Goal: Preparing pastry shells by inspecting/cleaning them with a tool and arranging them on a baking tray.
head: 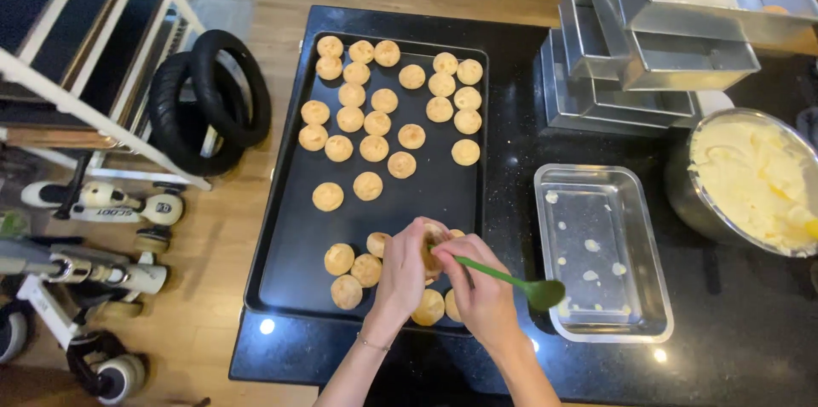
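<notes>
left hand (407,266) gripped cream puff shell (432,247) over black baking tray (290,245); right hand (479,283) clamped green spoon (521,283). few puffs lay near hands, most shells (383,100) looked untouched. bowl of cream (754,181) near full.

Baking tray (290,245) on counter (511,40) under the fingers (426,241); puffs (383,100) beyond them, steel pan (635,288) right, cream bowl (694,202) and stacked tins (648,57) far right.

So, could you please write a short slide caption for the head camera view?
Left hand holds a small puff over a black baking tray; right hand works it with a green spoon.
</notes>
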